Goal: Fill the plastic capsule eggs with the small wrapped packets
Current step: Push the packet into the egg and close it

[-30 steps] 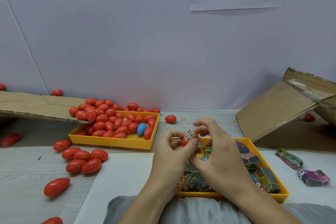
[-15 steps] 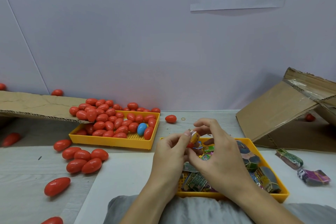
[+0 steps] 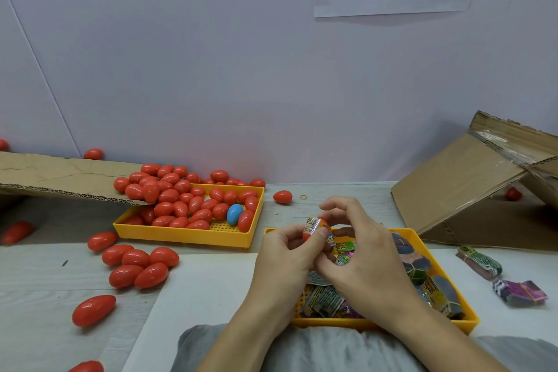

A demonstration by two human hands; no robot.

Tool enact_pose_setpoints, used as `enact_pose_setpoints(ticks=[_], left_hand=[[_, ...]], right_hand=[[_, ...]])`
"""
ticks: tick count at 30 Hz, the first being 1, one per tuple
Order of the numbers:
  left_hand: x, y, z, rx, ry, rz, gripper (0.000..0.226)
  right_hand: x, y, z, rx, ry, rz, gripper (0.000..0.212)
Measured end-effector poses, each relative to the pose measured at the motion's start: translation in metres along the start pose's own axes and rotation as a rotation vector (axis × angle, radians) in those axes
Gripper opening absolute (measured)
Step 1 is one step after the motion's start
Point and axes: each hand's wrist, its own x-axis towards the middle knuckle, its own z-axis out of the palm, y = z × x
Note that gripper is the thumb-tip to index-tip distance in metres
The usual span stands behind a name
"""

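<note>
**Packet meets egg above the yellow tray**

Just right of centre in the frame, I see a red capsule egg [image 3: 314, 231] pinched in the curled fingers of the left hand [image 3: 288, 256], a shiny wrapped packet [image 3: 312, 224] sitting at its top. The right hand [image 3: 367, 263] curls in from the right, fingertips on the egg and packet; how far the packet has gone in, I cannot tell. Both hands hang over the near yellow tray [image 3: 422, 253] in the lower right, which holds a jumble of wrapped packets [image 3: 324, 300]. Left of centre, a second yellow tray [image 3: 184, 234] is heaped with red eggs [image 3: 181, 199] and one blue egg [image 3: 235, 214]. Loose red eggs [image 3: 136, 266] lie on the table [image 3: 39, 281] at lower left, one more [image 3: 283, 197] beside a rubber band [image 3: 303, 197] behind the hands. A cardboard flap [image 3: 60, 175] overhangs the egg tray at left; a cardboard box [image 3: 471, 187] leans at right, with two banded packet bundles [image 3: 480, 263] below it. A paper notice [image 3: 392, 0] hangs on the wall at top.
</note>
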Motion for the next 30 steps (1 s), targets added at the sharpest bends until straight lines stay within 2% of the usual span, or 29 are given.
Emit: enact_pose_setpoints(ticks=[11,22,30], left_hand=[[-0.0018,0.0030,0.0003,0.014,0.014,-0.025,0.016],[-0.0014,0.0090,0.0017,-0.082,0.032,-0.100,0.034],[-0.0007,0.0089,0.0009,-0.112,0.029,-0.123,0.032]], right_hand=[[0.0002,0.0027,-0.0006,0.056,-0.005,0.022,0.058],[0.0004,0.0019,-0.0012,0.054,-0.016,0.021,0.056],[0.0001,0.0038,-0.0003,0.071,-0.023,0.058,0.054]])
